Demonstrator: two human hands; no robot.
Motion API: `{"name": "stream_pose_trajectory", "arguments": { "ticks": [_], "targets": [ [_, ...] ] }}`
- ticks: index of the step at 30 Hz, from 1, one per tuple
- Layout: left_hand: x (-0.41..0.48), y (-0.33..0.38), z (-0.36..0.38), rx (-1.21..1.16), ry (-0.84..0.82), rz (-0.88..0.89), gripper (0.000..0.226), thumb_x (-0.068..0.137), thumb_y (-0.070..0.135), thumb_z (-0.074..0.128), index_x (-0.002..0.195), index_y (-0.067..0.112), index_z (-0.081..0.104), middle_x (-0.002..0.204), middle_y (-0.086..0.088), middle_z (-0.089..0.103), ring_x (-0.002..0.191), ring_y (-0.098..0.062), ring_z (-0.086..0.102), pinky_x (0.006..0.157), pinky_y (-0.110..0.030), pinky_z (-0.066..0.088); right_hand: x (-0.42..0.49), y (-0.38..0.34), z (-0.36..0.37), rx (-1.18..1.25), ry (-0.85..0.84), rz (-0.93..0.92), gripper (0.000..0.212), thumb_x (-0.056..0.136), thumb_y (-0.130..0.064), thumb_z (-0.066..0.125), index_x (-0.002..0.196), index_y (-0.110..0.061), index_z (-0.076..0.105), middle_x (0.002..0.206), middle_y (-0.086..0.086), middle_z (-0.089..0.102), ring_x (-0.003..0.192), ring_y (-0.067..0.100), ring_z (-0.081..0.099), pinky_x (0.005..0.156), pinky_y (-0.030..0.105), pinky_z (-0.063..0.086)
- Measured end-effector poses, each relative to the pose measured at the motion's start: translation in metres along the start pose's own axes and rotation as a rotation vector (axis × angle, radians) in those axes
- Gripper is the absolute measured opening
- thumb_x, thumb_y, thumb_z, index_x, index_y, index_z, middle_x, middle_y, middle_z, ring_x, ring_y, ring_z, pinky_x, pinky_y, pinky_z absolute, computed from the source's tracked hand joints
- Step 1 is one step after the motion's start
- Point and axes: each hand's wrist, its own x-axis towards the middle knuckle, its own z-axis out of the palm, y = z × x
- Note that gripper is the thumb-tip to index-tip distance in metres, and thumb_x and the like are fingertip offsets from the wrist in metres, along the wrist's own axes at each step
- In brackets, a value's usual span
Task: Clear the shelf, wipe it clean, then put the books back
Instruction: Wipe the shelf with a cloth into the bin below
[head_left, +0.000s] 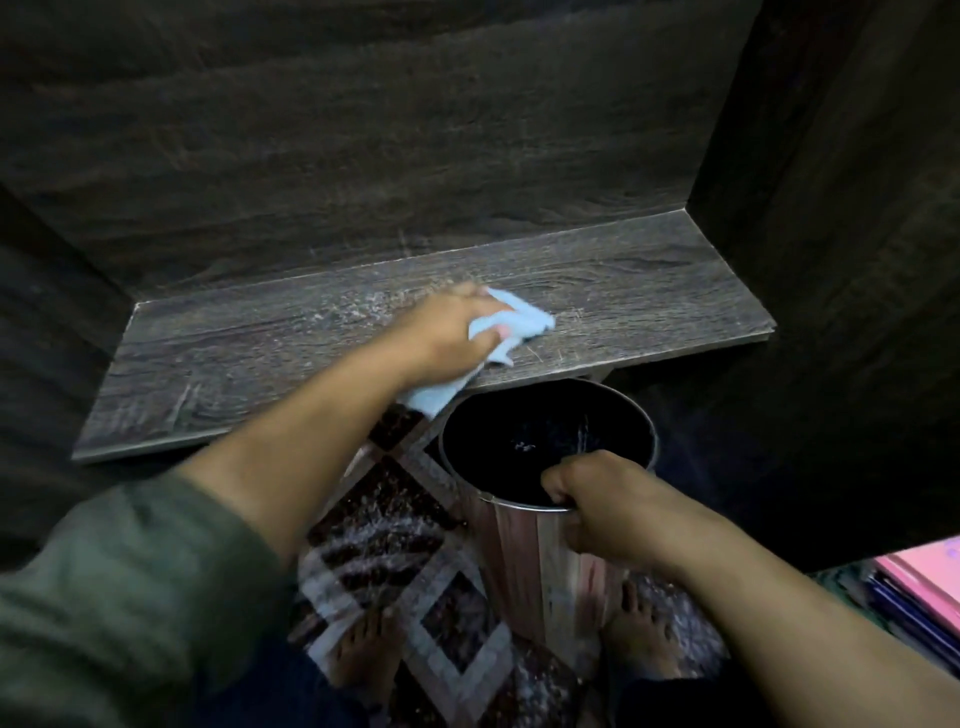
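A dark wood-grain shelf (597, 291) runs across the middle of the head view, with pale dust streaks on its surface and nothing standing on it. My left hand (447, 332) grips a light blue cloth (514, 322) and presses it on the shelf near the front edge; part of the cloth hangs over that edge. My right hand (613, 504) grips the near rim of a shiny metal bin (524, 566), held just below the shelf's front edge. A stack of books (919, 587) with a pink cover on top lies at the lower right.
Dark wood-grain panels enclose the shelf at the back, left and right (831, 208). A patterned rug (395, 535) covers the floor beneath, and my bare feet (641, 629) stand on it beside the bin.
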Motion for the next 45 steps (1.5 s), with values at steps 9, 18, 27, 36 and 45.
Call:
{"name": "stream_pose_trajectory", "arguments": {
  "ticks": [9,18,27,36,45],
  "targets": [
    [-0.047,-0.007,-0.034,-0.166,0.208,0.005,0.042,0.089,0.041,0.050,0.123,0.021,0.065,0.120,-0.001,0.063,0.113,-0.016,0.056,0.099,-0.027,0.041,0.008,-0.009,0.004,-0.032,-0.031,0.030,0.022,0.070,-0.011,0.062,0.066,-0.019,0.042,0.079,-0.001,0.056,0.074,0.020,0.059,0.060,0.027,0.045],
    [-0.082,-0.005,-0.008,-0.137,0.035,-0.095,0.033,0.095,0.036,0.054,0.122,0.022,0.066,0.123,-0.001,0.063,0.113,-0.019,0.057,0.095,-0.022,0.037,0.027,-0.036,0.001,-0.050,-0.043,0.008,0.025,0.068,-0.011,0.063,0.063,-0.017,0.039,0.070,0.001,0.050,0.070,0.022,0.057,0.051,0.026,0.037],
    [-0.166,-0.105,-0.041,0.154,0.470,-0.792,0.041,0.096,0.035,0.047,0.132,0.018,0.056,0.133,-0.017,0.051,0.118,-0.041,0.047,0.101,-0.039,0.036,0.049,-0.072,0.005,-0.124,-0.068,-0.114,0.029,0.073,-0.008,0.060,0.062,-0.019,0.036,0.081,0.004,0.058,0.074,0.021,0.054,0.054,0.027,0.033],
    [-0.200,-0.145,-0.026,0.251,0.632,-0.978,0.063,0.086,0.048,0.039,0.129,0.004,0.054,0.133,-0.029,0.047,0.115,-0.048,0.041,0.097,-0.050,0.034,0.060,-0.092,0.014,-0.162,-0.006,-0.212,0.028,0.078,-0.009,0.058,0.067,-0.020,0.035,0.093,0.004,0.056,0.095,0.026,0.059,0.065,0.025,0.035],
    [-0.123,-0.060,0.024,0.114,0.479,-0.510,0.057,0.088,0.044,0.031,0.129,0.016,0.060,0.135,-0.014,0.054,0.112,-0.036,0.050,0.097,-0.035,0.032,0.049,-0.073,0.020,-0.121,0.043,-0.182,0.028,0.076,-0.009,0.062,0.076,-0.026,0.040,0.100,0.002,0.056,0.098,0.028,0.059,0.068,0.025,0.035]
  ]
}}
